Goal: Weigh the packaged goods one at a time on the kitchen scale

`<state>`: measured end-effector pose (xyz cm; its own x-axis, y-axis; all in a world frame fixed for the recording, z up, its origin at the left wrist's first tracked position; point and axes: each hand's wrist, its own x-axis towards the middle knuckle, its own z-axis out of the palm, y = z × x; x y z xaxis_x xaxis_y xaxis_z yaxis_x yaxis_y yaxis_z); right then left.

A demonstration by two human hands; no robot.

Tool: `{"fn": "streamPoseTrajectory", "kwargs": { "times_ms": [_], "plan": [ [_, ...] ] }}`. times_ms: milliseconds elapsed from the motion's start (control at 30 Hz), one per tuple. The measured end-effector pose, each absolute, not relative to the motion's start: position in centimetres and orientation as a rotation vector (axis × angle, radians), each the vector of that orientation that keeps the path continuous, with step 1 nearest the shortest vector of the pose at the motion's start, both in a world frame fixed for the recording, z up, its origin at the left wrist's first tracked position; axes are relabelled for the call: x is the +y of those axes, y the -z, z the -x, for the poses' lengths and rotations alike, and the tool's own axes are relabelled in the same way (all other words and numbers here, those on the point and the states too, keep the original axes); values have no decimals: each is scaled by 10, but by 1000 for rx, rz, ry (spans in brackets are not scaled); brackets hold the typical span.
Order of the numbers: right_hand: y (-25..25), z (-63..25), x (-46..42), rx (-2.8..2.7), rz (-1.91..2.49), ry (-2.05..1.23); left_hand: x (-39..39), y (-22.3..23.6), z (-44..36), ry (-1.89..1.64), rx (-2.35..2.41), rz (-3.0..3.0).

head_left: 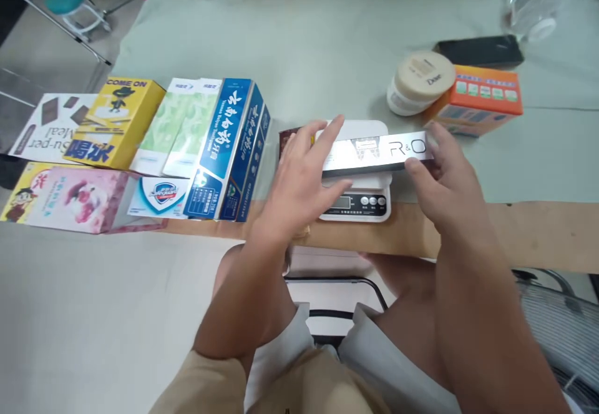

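My right hand (452, 180) grips the right end of a slim white box marked R&O (374, 152) between thumb and fingers. The box lies level over a white digital kitchen scale (358, 130); whether it touches the pan, I cannot tell. Across the box's left end, my left hand (302, 180) is spread, thumb apart from the fingers, and it hides that end. Partly behind the left hand a dark brown-red package (284, 142) shows. The scale's display and buttons face me at the table's front edge.
To the left stand a blue toothpaste box (219, 145), green-white cartons (166, 127), a yellow box (119, 120), a pink box (77, 198) and a Safeguard box (161, 197). Right of the scale are a Dove jar (421, 83), an orange box (482, 98) and a black box (482, 52).
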<state>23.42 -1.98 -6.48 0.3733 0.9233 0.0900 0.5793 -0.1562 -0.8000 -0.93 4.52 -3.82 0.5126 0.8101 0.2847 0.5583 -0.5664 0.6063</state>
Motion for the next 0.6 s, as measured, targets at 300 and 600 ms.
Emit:
{"fn": "streamPoseTrajectory", "kwargs": {
  "times_ms": [300,600],
  "plan": [
    [51,-225,-20,-981,1860,-493,40,25,31,-676,1244,-2140],
    [59,-223,-19,-965,1892,-561,41,28,27,-596,1254,-2165]
  ]
}}
